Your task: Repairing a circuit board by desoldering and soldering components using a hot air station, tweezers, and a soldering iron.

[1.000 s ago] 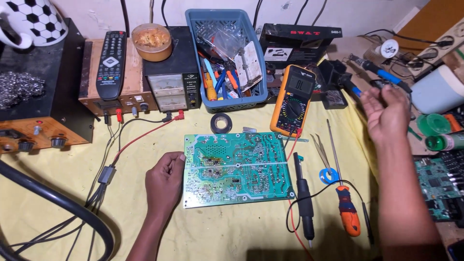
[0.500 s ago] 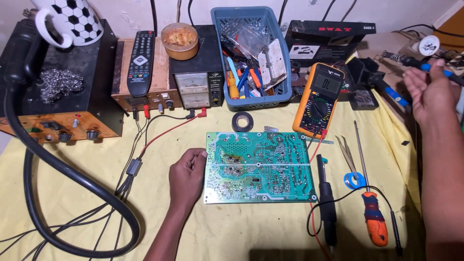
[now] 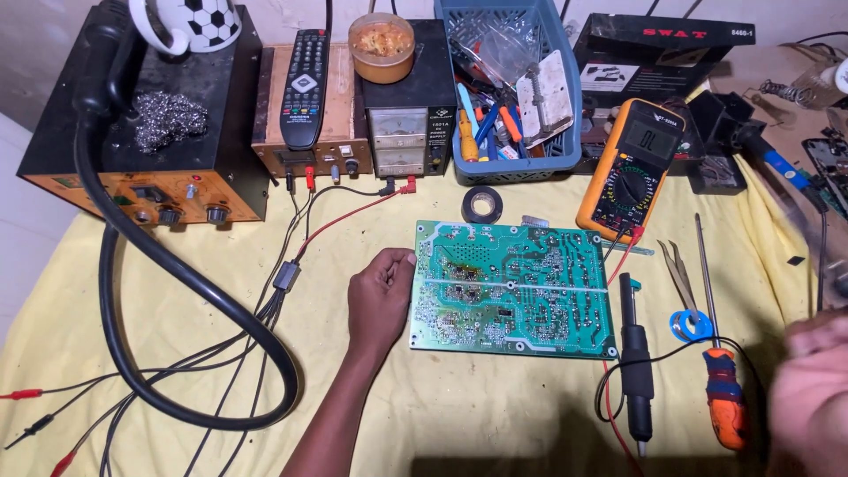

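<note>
Green circuit board (image 3: 511,287) lying solder side up on the yellow-covered bench (image 3: 177,327), in front of the orange multimeter (image 3: 629,168) and the roll of black tape (image 3: 482,205). The left hand (image 3: 380,296) rests at the board's left edge, fingers loosely curled and touching it, clamped on nothing. The right hand (image 3: 808,389) appears at the lower right as a blur; whether it grips anything cannot be told. The black soldering iron (image 3: 636,362), tweezers (image 3: 680,269) and orange-handled screwdriver (image 3: 720,380) lie untouched just right of the board. Judged from this, the board is positioned and steadied, but no tool work on its joints is under way.
</note>
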